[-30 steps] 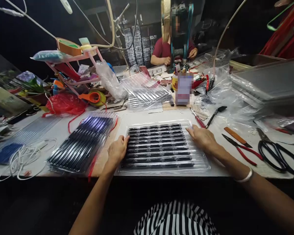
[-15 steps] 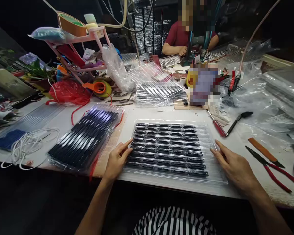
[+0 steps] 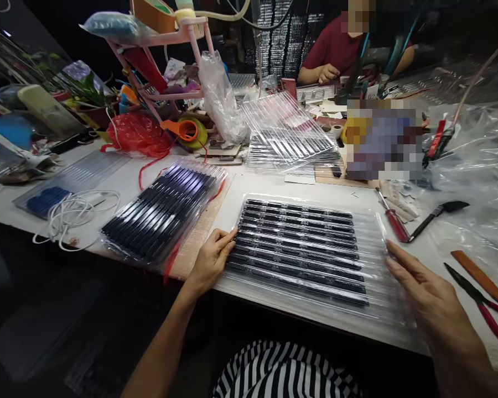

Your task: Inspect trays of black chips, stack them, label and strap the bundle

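In front of me is a clear ribbed plastic tray point(image 3: 377, 260), with several black slotted strips point(image 3: 296, 246) lying side by side in its grooves. My left hand point(image 3: 214, 258) pinches the tray's left edge between thumb and fingers. At the opposite edge, my right hand point(image 3: 423, 284) grips the right side, its thumb partly hidden. To the left, a filled stack of similar trays point(image 3: 157, 213) with dark strips lies at an angle, close to my left hand but apart from it.
A coiled white cable point(image 3: 77, 215) lies at left. Pliers point(image 3: 481, 301), an orange-handled blade point(image 3: 479, 275), a red screwdriver point(image 3: 395, 221) and a black brush-like tool point(image 3: 434, 216) lie at right. Behind are clear trays point(image 3: 288, 135), a pink rack point(image 3: 166, 41) and a co-worker point(image 3: 327, 52).
The view has swung left, so the scene sits further right. Both hands keep hold of the tray, and its right side looks slightly raised and nearer to me.
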Demonstrator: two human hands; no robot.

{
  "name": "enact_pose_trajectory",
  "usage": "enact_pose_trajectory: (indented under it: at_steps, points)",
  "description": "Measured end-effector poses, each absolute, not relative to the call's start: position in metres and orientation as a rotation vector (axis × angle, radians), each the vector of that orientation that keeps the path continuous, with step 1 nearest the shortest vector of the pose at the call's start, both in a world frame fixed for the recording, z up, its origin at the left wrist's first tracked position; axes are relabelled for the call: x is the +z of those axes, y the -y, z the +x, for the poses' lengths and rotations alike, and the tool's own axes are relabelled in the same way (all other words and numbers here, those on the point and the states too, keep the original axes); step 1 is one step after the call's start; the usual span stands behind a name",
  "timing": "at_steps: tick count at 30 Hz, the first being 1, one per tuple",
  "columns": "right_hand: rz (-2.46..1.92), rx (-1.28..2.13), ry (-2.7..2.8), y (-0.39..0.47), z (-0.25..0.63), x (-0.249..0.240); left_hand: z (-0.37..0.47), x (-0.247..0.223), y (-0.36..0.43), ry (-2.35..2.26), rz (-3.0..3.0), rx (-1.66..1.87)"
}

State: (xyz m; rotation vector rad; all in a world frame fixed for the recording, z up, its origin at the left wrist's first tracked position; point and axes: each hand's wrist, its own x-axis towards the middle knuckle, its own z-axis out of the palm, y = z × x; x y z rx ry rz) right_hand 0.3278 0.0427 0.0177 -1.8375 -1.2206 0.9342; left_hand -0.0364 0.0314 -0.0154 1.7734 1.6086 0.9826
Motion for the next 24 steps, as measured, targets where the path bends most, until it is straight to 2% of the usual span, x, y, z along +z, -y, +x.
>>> enact_pose_trajectory:
  at_steps: [7,10,13,15,19,24]
  points:
    - [-1.561,0.982,1.06,-0.037,0.331,0.041,-0.034,-0.009,-0.024,-1.632,1.75,0.868]
    - [-1.442,1.119,1.044,-0.036,0.335,0.039,-0.039,-0.012,-0.025,-1.582,1.43,1.133]
    - [-1.414,1.039,0.99,-0.036,0.336,0.037,-0.042,-0.015,-0.028,-1.466,1.041,1.403]
    - [-1.391,1.01,0.949,-0.035,0.338,0.035,-0.042,-0.016,-0.029,-1.451,0.981,1.44]
    - [-1.535,1.015,0.723,-0.031,0.351,0.028,-0.036,-0.014,-0.027,-1.607,1.189,1.286]
    - [-1.538,0.865,0.641,-0.026,0.367,0.02,-0.023,-0.006,-0.021,-1.823,1.64,1.04]
